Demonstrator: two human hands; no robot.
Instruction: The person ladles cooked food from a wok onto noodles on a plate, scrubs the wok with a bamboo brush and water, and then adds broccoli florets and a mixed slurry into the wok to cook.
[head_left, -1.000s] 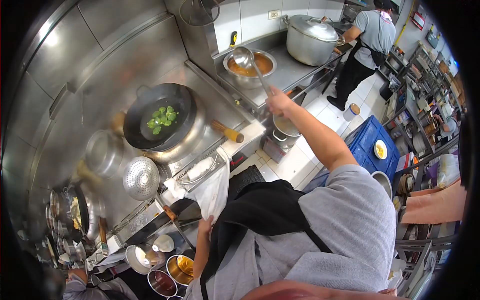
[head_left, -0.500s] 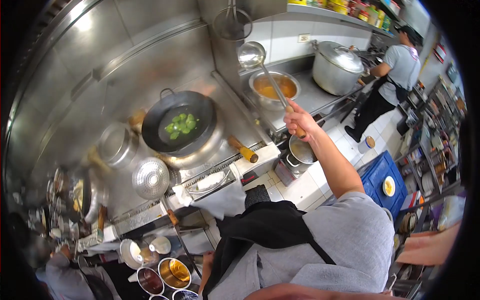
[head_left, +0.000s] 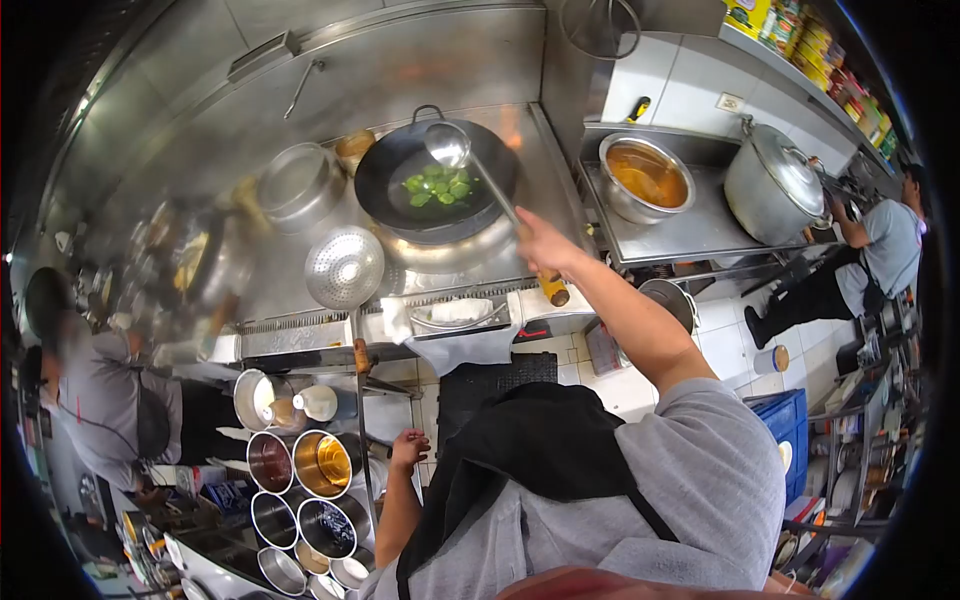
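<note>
My right hand (head_left: pixel 545 243) grips the handle of a long steel ladle (head_left: pixel 447 145). The ladle's bowl is over the black wok (head_left: pixel 375 190), near its far rim. Green leafy vegetable pieces (head_left: pixel 440 187) lie in the middle of the wok. Just below my right hand is the wok's yellow wooden handle (head_left: pixel 553 288); whether they touch I cannot tell. Low at my side hangs my left hand (head_left: pixel 410 447), holding nothing, its fingers loosely apart. It is nearest to a rack of metal pots with sauces and liquids (head_left: pixel 323 463).
A perforated skimmer (head_left: pixel 344 267) rests left of the wok, beside a covered pot (head_left: pixel 298 183). On the right counter are a bowl of orange liquid (head_left: pixel 647 178) and a big lidded pot (head_left: pixel 775 190). One co-worker (head_left: pixel 110 400) stands left, another (head_left: pixel 880 245) right.
My right hand has brought the ladle left, from above the bowl of orange liquid to over the wok. The view has turned right, and my left hand now shows more fully.
</note>
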